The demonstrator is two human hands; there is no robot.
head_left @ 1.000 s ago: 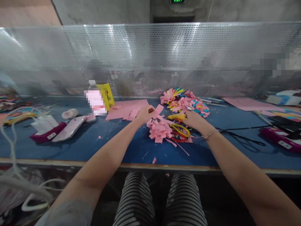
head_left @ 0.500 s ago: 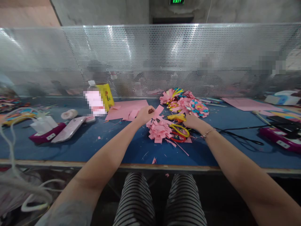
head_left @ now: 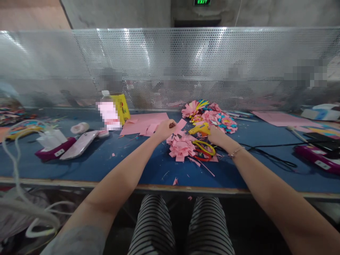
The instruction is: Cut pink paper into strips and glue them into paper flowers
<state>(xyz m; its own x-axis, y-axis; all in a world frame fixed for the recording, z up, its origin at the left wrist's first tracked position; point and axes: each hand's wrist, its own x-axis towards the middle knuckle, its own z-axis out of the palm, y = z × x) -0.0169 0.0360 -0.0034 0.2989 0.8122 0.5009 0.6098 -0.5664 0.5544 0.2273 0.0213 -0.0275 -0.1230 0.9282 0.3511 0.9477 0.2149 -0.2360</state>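
Note:
My left hand [head_left: 166,129] is closed on a pink paper strip [head_left: 181,125], which sticks out to the right of the fingers. In my right hand [head_left: 216,136] is a yellow glue gun [head_left: 199,130], its nozzle turned left toward the strip; the fingers partly hide its handle. Just below both hands lies a fringed pink paper flower [head_left: 182,148]. Touching its right side are yellow looped handles [head_left: 205,147] and red ones [head_left: 202,156], apparently of scissors. Behind the glue gun sits a pile of pink, blue and yellow paper flowers [head_left: 212,117].
Pink paper sheets [head_left: 145,122] lie behind my left hand. Further left stand a bottle [head_left: 108,115] and a yellow box [head_left: 123,108], with a phone [head_left: 79,144] and purple power strip [head_left: 57,150] nearer. A black cable [head_left: 271,144] runs at right. A perforated metal screen [head_left: 170,53] closes off the back.
The glue gun has tipped slightly up, and its nozzle shows more clearly. My left hand still holds the pink strip in almost the same place. The whole view has shifted a little.

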